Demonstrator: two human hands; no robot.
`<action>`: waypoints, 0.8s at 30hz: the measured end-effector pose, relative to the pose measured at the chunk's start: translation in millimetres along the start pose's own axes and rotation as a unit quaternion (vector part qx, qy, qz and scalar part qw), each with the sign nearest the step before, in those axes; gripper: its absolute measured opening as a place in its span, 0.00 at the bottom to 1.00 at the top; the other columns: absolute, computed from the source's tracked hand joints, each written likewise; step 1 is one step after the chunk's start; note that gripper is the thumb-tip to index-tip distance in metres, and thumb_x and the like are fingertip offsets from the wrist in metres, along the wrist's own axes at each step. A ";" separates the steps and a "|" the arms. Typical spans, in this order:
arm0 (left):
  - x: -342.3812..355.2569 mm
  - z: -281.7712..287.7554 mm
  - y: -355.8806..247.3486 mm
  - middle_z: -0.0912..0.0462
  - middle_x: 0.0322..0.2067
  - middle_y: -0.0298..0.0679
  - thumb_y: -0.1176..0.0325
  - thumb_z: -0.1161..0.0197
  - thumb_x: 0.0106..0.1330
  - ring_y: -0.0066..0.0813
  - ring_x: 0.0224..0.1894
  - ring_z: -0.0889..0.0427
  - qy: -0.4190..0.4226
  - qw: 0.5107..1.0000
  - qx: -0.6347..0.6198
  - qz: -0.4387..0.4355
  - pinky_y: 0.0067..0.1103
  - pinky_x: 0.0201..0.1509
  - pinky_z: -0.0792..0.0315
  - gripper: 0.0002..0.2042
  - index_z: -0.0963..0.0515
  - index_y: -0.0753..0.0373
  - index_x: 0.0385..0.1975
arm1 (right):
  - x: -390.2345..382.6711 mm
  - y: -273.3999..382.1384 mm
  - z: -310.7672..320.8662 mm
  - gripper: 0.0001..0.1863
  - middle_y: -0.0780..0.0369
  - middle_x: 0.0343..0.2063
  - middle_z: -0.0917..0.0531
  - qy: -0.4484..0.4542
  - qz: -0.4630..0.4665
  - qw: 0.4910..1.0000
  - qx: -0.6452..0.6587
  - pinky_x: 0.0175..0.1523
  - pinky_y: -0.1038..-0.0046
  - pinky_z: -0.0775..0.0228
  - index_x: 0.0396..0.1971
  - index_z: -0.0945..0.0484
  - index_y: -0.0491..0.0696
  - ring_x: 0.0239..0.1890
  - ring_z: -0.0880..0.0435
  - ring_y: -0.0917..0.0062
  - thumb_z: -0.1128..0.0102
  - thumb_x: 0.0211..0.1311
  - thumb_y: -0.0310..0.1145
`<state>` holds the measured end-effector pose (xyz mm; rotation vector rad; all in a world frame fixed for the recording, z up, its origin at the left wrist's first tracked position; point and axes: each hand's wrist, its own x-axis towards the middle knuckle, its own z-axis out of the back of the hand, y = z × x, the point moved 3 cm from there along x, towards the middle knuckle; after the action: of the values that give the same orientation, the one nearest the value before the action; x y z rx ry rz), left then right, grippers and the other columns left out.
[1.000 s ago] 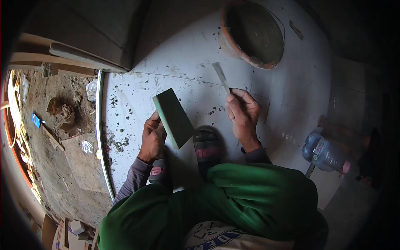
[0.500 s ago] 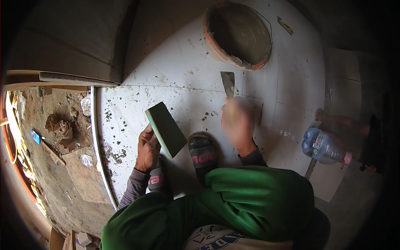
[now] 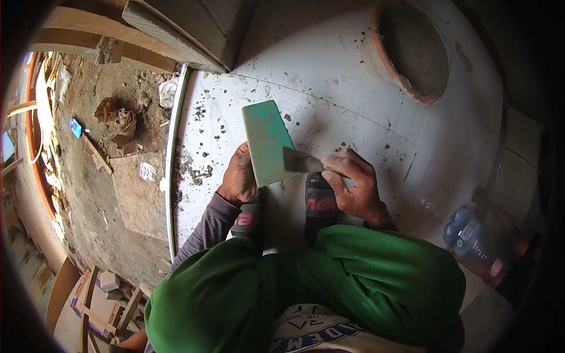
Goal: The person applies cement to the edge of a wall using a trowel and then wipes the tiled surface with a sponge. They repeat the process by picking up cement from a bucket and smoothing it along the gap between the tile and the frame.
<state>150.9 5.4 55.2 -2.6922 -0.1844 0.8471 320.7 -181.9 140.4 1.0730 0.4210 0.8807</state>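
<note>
White, crumb-strewn tiled floor point(image 3: 306, 62) fills the middle of the frame, with rough brown ground point(image 3: 132, 206) along its left side. Left of the frame's centre, a rectangular green slab point(image 3: 265, 138) is held up above the floor, its broad face toward the camera. It looks stiff and fairly light, probably brittle at the corners and smooth enough to slip if dusty; the long edges seem the safest hold. The left hand point(image 3: 239, 176) has its fingers closed on the slab's left edge, low down. The right hand point(image 3: 359, 185) pinches a flat grey metal scraper point(image 3: 301, 161) between thumb and fingers, its blurred blade overlapping the slab's lower right edge; whether they touch cannot be told.

Just below, black open-toed sandals point(image 3: 321, 200) carry large pink lettering. Upper right stands a round bucket with an orange rim point(image 3: 372, 62), smeared grey. At the right, a clear bluish plastic bottle point(image 3: 468, 238) bears a pale label too small to read. Toward the bottom, green trousers point(image 3: 382, 276) show no writing, while a pale shirt point(image 3: 315, 336) has dark blue printed letters, partly folded away.
</note>
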 end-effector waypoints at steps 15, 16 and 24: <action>-15.4 33.2 4.3 0.15 0.52 0.45 0.62 0.34 0.67 0.41 0.54 0.14 0.055 0.968 -0.241 0.049 0.38 0.61 0.19 0.22 0.24 0.66 0.58 | 30.7 23.0 -30.2 0.09 0.63 0.34 0.20 0.151 -0.079 0.965 0.201 0.45 0.77 0.28 0.47 0.20 0.41 0.36 0.23 0.82 0.41 0.70 0.26; -14.0 33.1 6.0 0.15 0.51 0.45 0.62 0.34 0.68 0.41 0.53 0.14 0.047 0.969 -0.235 0.060 0.38 0.60 0.18 0.22 0.24 0.66 0.58 | 29.7 22.4 -34.8 0.09 0.63 0.34 0.19 0.144 -0.075 0.967 0.197 0.46 0.76 0.28 0.46 0.20 0.41 0.37 0.22 0.81 0.40 0.70 0.26; -28.2 -12.6 22.8 0.17 0.52 0.44 0.69 0.32 0.69 0.35 0.49 0.13 0.100 0.991 0.012 0.087 0.32 0.55 0.17 0.23 0.27 0.67 0.62 | 60.8 -20.0 -37.1 0.09 0.63 0.38 0.14 0.006 -0.142 0.968 0.209 0.50 0.76 0.27 0.46 0.21 0.41 0.40 0.19 0.82 0.42 0.74 0.30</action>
<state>135.8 -25.4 72.5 -2.7784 0.1073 0.6150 340.2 -116.2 112.7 1.3513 0.7748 0.5538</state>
